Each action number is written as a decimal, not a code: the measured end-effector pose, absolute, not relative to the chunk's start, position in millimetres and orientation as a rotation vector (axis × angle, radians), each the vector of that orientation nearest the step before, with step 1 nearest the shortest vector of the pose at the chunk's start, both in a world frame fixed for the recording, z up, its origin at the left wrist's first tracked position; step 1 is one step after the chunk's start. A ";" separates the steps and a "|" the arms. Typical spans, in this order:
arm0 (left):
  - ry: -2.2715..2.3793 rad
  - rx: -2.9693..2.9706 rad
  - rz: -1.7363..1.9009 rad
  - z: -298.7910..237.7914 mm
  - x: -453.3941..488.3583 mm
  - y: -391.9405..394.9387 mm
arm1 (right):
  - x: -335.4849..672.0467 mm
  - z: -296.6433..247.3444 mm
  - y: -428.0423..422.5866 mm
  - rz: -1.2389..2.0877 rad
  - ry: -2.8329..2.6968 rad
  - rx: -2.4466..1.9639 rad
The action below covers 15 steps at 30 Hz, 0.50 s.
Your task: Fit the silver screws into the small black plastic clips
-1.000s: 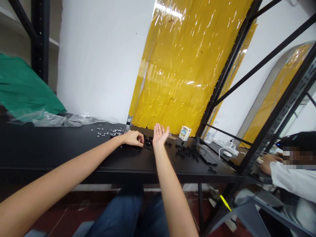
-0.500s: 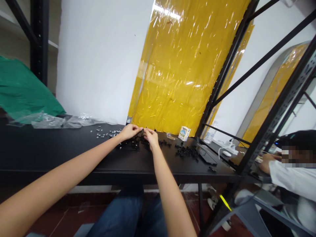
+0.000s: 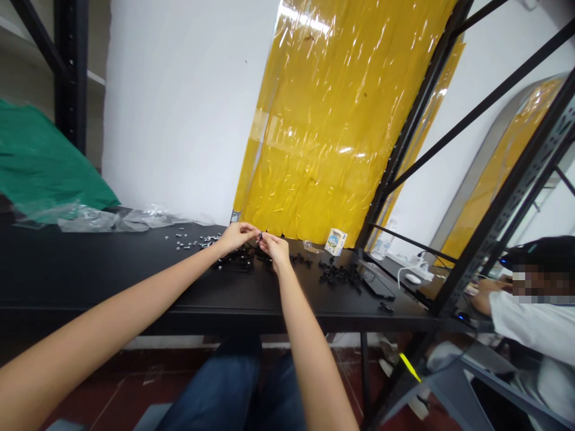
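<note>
- Denim jeans [image 3: 224, 383] cover the person's lap at the bottom of the view, below the table edge, with a dark red tile floor [image 3: 135, 386] on either side.
- The left hand [image 3: 236, 236] and right hand [image 3: 275, 249] reach over a black tabletop [image 3: 112, 281] and meet near its far edge.
- Both hands are closed to a fine pinch, fingertips drawn together on a small black part [image 3: 260, 237]. It sits between them just above the table, too small to make out its shape.
- A loose scatter of black plastic pieces [image 3: 240, 262] lies just under the hands.
- Small silver metal fittings [image 3: 193, 241] are strewn just left of the left hand.
- More black pieces lie in a heap [image 3: 339, 276] to the right, near a flat black device [image 3: 376, 285].
- A small printed carton [image 3: 335, 242] stands near the far edge, beside a bit of clear plastic [image 3: 309, 246].
- Crumpled clear plastic film [image 3: 90, 221] lies along the far left of the table, below a green cloth [image 3: 36, 161].
- A yellow plastic sheet [image 3: 336, 120] hangs on a white wall [image 3: 179, 120] behind the table.
- At the far right, past a black metal shelf frame [image 3: 505, 206], a co-worker's hand [image 3: 483, 297] and white sleeve [image 3: 532, 323] show.
</note>
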<state>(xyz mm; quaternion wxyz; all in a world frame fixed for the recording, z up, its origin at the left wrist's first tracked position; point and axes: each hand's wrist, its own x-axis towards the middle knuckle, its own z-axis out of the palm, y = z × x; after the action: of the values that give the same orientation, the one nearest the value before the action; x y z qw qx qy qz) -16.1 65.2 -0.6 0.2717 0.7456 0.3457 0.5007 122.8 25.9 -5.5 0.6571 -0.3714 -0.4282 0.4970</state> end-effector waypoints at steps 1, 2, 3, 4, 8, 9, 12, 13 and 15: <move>0.912 2.011 1.367 -0.9 -16.0 66.1 | 122.8 -5.9 26.2 1.115 -0.978 -0.843; 0.901 2.010 1.382 -0.8 -15.9 66.4 | 122.8 -6.4 26.6 1.106 -0.987 -0.843; 0.898 2.006 1.390 -0.4 -15.7 66.2 | 122.8 -6.9 27.0 1.101 -0.996 -0.842; 0.900 2.003 1.392 0.3 -15.5 65.5 | 122.8 -7.4 27.5 1.100 -1.003 -0.843; 0.886 2.021 1.388 3.2 -14.4 61.6 | 123.1 -8.9 29.9 1.105 -1.006 -0.841; 0.879 2.030 1.391 3.4 -14.0 60.8 | 123.1 -9.1 30.4 1.107 -1.003 -0.835; 0.884 2.060 1.406 2.8 -12.7 59.6 | 122.8 -9.4 31.4 1.129 -0.980 -0.804; 0.895 2.074 1.401 2.3 -12.4 59.5 | 122.6 -9.4 31.5 1.141 -0.970 -0.787; 0.922 2.101 1.389 1.2 -12.0 59.8 | 122.0 -9.3 31.6 1.163 -0.951 -0.748</move>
<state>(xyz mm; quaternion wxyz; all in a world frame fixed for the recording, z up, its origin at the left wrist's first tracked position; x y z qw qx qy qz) -12.0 59.8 1.2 0.2279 0.7627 0.3346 0.5044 122.0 31.6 -9.3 0.6680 -0.3316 -0.4217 0.5157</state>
